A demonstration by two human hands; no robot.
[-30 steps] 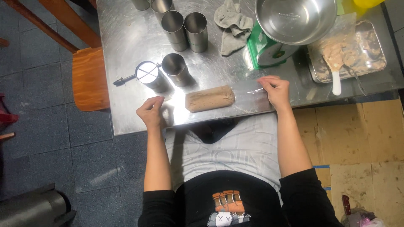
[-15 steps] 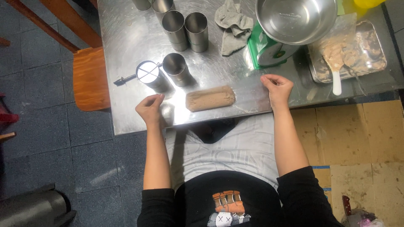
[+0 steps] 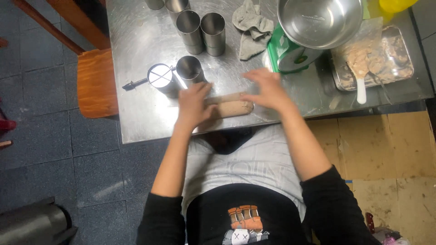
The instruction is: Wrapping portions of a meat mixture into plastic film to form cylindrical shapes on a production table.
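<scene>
- The left hand (image 3: 193, 103) is lying flat, fingers spread, on the left end of the brown dough roll (image 3: 231, 107)
- The right hand (image 3: 268, 89) is hovering open over its right end, grip closed on nothing
- The roll is lying on the steel desk (image 3: 136, 54), metal cylinders (image 3: 190, 69) just beyond

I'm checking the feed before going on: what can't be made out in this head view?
- Brown roll: its ends are covered by the left hand and right hand.
- Both hands: motion-blurred, finger contact unclear.
- Yellow object: cut off by the top edge.
- Tray contents: too small to identify.
</scene>
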